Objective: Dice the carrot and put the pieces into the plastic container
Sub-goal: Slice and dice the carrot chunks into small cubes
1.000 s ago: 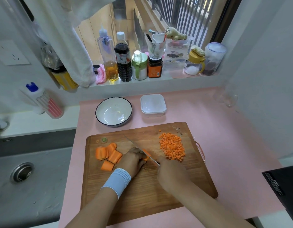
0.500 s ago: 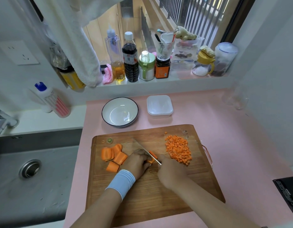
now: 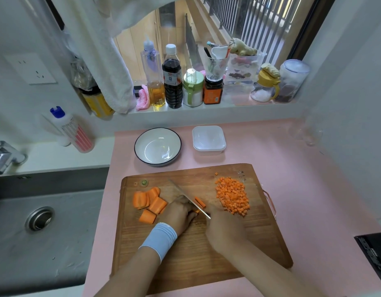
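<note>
Currently mid-dice: left hand (image 3: 178, 213) pinches carrot strips (image 3: 200, 202) on board (image 3: 206, 254), right hand (image 3: 223, 229) grips knife (image 3: 186, 195) across them; next prob. needs more careful cuts before diced pile (image 3: 232, 196) goes to plastic container (image 3: 209, 140) behind board.

Left grip (image 3: 177, 213) curls over the carrot (image 3: 197, 211); right grip (image 3: 222, 227) clasps the knife (image 3: 186, 197).

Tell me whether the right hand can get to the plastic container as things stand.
Probably yes: the container sits just past the board's far edge, and nothing tall stands between. The right hand grips the knife, though, so it isn't free.
</note>
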### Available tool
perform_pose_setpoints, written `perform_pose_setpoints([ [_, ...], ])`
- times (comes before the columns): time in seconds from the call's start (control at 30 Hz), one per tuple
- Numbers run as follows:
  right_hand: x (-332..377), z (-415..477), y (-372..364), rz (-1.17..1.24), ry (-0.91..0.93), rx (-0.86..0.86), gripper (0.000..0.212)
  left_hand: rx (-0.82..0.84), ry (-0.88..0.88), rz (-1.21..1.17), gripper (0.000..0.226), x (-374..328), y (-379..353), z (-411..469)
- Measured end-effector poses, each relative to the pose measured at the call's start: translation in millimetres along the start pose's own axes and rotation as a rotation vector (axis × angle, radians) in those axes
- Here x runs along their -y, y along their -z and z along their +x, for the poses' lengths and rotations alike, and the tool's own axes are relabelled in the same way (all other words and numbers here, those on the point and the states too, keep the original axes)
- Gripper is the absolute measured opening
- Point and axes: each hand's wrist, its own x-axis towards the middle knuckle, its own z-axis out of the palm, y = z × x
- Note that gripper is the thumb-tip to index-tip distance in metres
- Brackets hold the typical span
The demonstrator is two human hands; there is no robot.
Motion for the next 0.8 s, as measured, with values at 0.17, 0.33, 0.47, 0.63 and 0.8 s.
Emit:
perform_pose_setpoints([
  [0.17,-3.7,-5.8,-2.8,-0.003,-0.007,0.001,0.032,-0.041,-0.014,0.001,0.019,-0.3,-1.5,-4.5],
  [0.33,-10.8,-4.4,4.5,0.025,0.003,0.052,0.025,-0.053,0.006,-0.012,0.019,-0.8,-3.2,-5.4],
  [0.47,-10.2,0.8,11.4,0.007,0.032,0.103,0.023,-0.064,0.021,-0.032,0.017,-0.5,-4.6,-5.9],
  [0.63,-3.4,13.6,17.6,0.021,0.004,0.192,0.021,-0.064,0.029,-0.083,0.015,2.2,-6.6,-4.0],
  [0.8,-1.3,20.5,12.3,0.070,-0.014,0.182,0.021,-0.059,0.032,-0.107,0.015,3.5,-7.7,-4.1],
])
